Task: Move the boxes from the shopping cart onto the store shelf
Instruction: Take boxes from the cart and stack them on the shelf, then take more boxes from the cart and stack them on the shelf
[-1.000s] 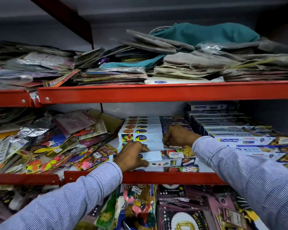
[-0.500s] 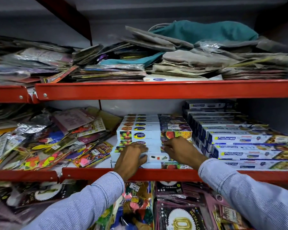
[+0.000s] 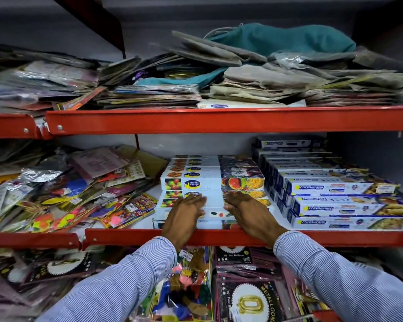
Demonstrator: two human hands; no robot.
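Lower shelf, nearest: hanging balloon packets (image 3: 247,298).
Middle shelf (image 3: 219,237), red front edge: left hand (image 3: 184,214) and right hand (image 3: 249,214), both flat, palms down, fingers extended and close together, pressed on the front boxes of the white box stack (image 3: 212,182); nothing pinched.
Right, just beside: blue boxes (image 3: 335,205), stacked.
Left: loose foil packets (image 3: 68,189).
Top shelf, farthest: folded cloth bags (image 3: 277,73).
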